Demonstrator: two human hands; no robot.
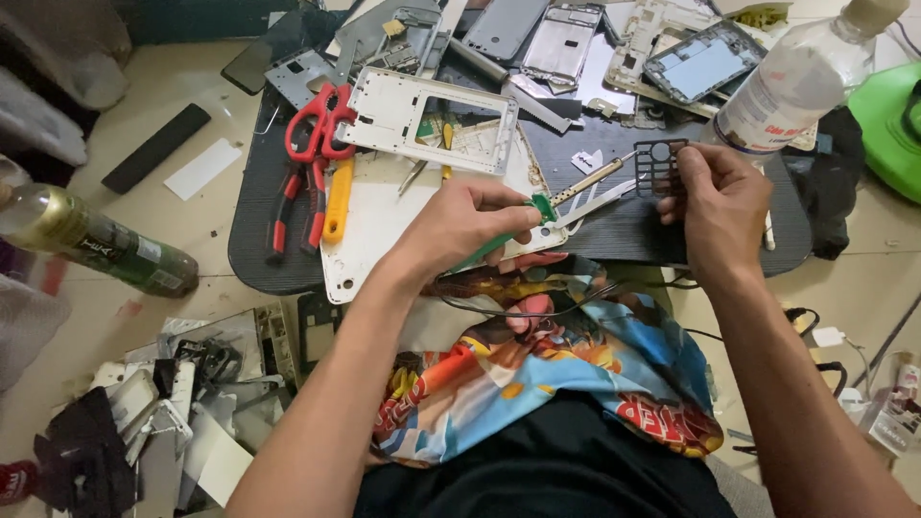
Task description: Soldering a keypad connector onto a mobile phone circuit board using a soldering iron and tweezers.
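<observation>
My left hand (460, 223) grips a green-handled soldering iron (542, 208), its metal shaft and tip pointing right toward a small dark perforated plastic grille (660, 165). My right hand (721, 211) pinches that grille by its lower right edge and holds it upright above the dark work board (624, 230). The iron's tip ends just left of the grille. A white phone frame (427, 120) lies flat on the board beyond my left hand.
Red scissors (318, 120), red-handled pliers (293, 206) and a yellow-handled tool (336, 201) lie at the board's left. Phone shells and boards (614, 43) crowd the far edge. A clear plastic bottle (796, 77) stands right, a green bottle (91, 245) lies left, scrap parts (173, 403) sit on the floor.
</observation>
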